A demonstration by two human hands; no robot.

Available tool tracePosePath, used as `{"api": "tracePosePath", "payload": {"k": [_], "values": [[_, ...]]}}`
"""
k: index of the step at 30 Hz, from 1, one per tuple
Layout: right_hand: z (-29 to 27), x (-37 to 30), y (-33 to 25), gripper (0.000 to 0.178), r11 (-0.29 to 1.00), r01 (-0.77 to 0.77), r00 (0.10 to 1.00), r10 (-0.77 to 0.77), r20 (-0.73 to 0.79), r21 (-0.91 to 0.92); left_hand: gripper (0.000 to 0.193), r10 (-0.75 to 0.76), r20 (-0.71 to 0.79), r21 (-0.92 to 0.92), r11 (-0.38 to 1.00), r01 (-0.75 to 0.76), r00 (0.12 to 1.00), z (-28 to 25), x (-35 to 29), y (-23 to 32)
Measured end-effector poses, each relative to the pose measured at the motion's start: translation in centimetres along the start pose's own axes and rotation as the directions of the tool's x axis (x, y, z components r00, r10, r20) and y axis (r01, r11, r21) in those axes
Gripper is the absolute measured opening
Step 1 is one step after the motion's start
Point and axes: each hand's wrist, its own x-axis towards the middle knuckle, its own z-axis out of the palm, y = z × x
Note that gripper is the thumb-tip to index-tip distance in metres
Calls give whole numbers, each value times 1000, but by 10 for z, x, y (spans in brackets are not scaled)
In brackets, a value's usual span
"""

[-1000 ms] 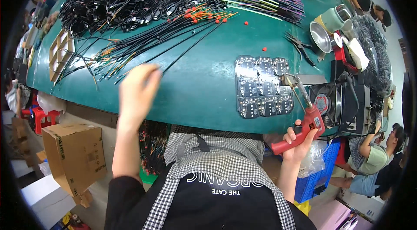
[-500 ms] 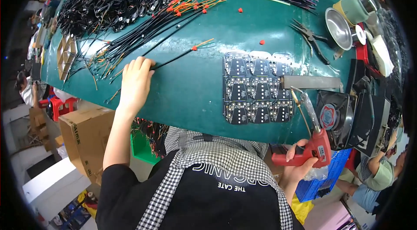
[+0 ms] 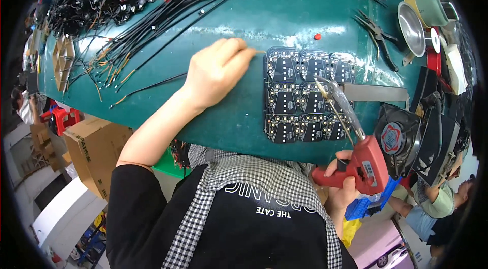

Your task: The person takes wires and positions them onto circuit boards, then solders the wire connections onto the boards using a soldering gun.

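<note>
Cable (image 3: pixel 155 85) and soldering gun (image 3: pixel 373 165) flanking a circuit-board panel (image 3: pixel 284 99), head view.
The left hand (image 3: pixel 216 73) is pinching the cable in a narrow grip near its orange end, presumably for control of so thin a lead; that end is pointing toward the panel's upper-left corner. The right hand (image 3: pixel 341 197) is wrapping its grip around the gun's red handle, likely so that its tip is reaching over the panel, away from the fingers. The panel is lying on the green bench (image 3: pixel 223 129).

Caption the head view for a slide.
Left hand holds a black cable beside a circuit-board panel; right hand grips a red soldering gun.
</note>
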Motion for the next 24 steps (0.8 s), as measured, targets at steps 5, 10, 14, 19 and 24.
{"api": "tracePosePath", "payload": {"k": [5, 10, 14, 19, 24], "values": [[14, 18, 4, 79, 995, 6, 997, 2, 81, -101, 34, 194, -49, -6, 981, -195, 980, 4, -11, 8], [25, 16, 1, 76, 984, -125, 986, 138, 96, -129, 35, 166, 13, 4, 986, -166, 986, 6, -19, 10], [29, 15, 3, 78, 959, -146, 980, 175, 99, -242, 33, 151, 4, -4, 988, -151, 988, 12, -18, 10], [21, 13, 6, 83, 916, -130, 974, 189, 124, -378, 32, 146, 17, 7, 989, -146, 989, 12, -16, 11], [21, 10, 6, 86, 920, -219, 967, 248, 50, -326, 32, 139, 13, 22, 990, -140, 990, 14, -18, 11]]}}
